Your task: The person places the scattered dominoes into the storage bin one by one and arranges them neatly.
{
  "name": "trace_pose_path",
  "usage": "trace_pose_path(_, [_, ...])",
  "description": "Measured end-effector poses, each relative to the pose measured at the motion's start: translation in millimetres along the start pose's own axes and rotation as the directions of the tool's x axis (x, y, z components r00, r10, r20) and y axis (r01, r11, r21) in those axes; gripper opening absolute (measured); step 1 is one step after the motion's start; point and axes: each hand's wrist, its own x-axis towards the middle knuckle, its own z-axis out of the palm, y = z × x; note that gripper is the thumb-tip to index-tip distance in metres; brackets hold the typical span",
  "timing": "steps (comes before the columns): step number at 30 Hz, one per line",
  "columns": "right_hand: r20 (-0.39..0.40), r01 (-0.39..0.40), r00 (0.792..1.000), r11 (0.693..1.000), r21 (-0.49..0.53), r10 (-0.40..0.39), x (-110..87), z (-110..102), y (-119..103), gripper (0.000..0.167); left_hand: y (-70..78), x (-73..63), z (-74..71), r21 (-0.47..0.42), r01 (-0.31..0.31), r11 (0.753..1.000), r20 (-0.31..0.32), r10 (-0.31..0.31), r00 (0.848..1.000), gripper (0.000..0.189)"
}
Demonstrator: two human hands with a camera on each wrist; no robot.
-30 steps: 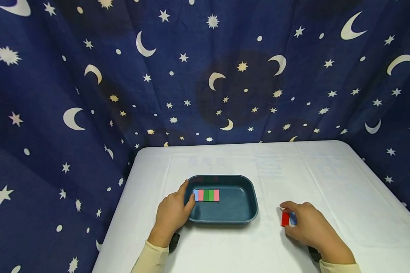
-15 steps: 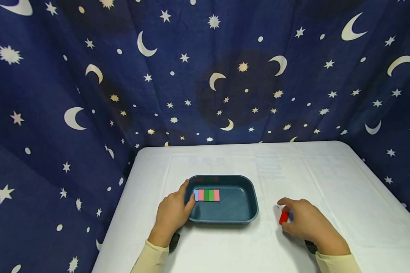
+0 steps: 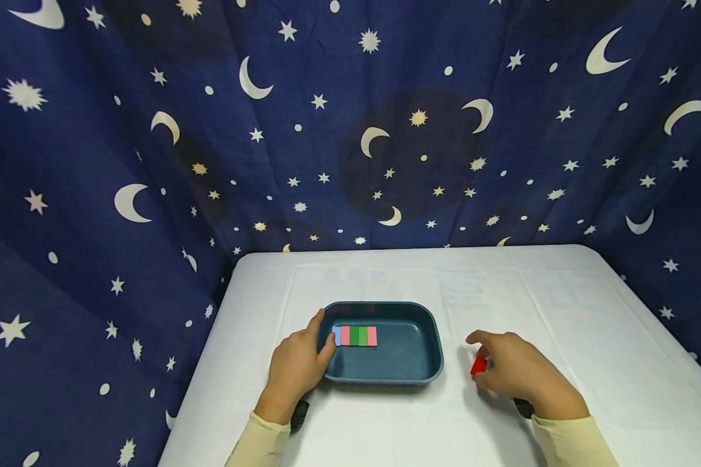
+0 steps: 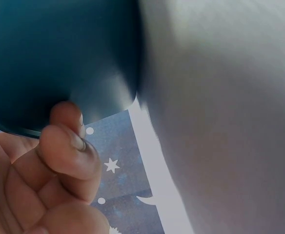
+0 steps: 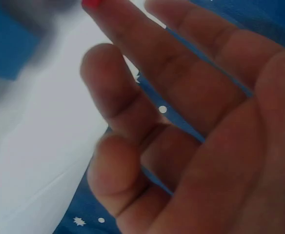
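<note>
My left hand grips the left end of a dark teal tray, thumb at the inner side of the rim. In the left wrist view its curled fingers lie against the outside of the tray wall. Inside the tray is a row of small flat tiles, blue, pink and green, set side by side. To the right of the tray, my right hand pinches a small red block between thumb and fingers. A blue block shows on the cloth in the right wrist view, mostly hidden by the hand in the head view.
A white cloth covers the table. Dark blue curtains with moons and stars hang behind and at both sides. The tray wall stands between the right hand and the tiles.
My right hand has moved left and away from me, and the red block has shifted left with it, tilting. My left hand and the tray stay in place.
</note>
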Motion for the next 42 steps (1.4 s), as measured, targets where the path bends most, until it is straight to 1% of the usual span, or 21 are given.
trace_pose_path(5, [-0.067,0.054,0.996,0.997,-0.047,-0.057,11.4,-12,-11,0.062,-0.9,-0.4,1.3,-0.003,0.000,1.000,-0.009,0.000,1.000,0.061])
trace_pose_path(12, [-0.149,0.121,0.980,0.990,-0.065,-0.130,25.3,-26,-28,0.060,-2.1,-1.2,1.8,0.003,-0.012,1.000,-0.017,0.012,1.000,0.060])
trace_pose_path(16, [-0.192,0.151,0.968,0.985,-0.079,-0.164,33.1,-30,-38,0.059,-1.8,-1.3,1.1,0.003,-0.014,1.000,-0.021,0.014,1.000,0.060])
trace_pose_path(20, [-0.231,0.198,0.949,0.977,-0.081,-0.212,41.0,-30,-49,0.058,-1.1,-1.2,0.4,-0.001,-0.012,1.000,-0.022,0.012,1.000,0.060])
trace_pose_path(24, [-0.241,0.231,0.941,0.971,-0.061,-0.239,49.3,-28,-59,0.056,-1.0,-0.7,0.1,0.002,-0.013,1.000,-0.022,0.013,1.000,0.060])
trace_pose_path(30, [-0.215,0.232,0.949,0.973,-0.016,-0.230,61.0,-23,-74,0.056,-1.2,-2.0,1.6,0.002,-0.007,1.000,-0.016,0.007,1.000,0.060])
trace_pose_path(32, [-0.214,0.237,0.949,0.971,-0.005,-0.233,65.7,-20,-79,0.057,-0.9,-2.3,1.7,-0.001,-0.003,1.000,-0.016,0.003,1.000,0.060])
trace_pose_path(42, [-0.232,0.308,0.928,0.951,0.039,-0.291,85.0,-5,-93,0.054,-1.9,-0.9,4.6,0.006,0.004,1.000,-0.013,-0.003,1.000,0.060])
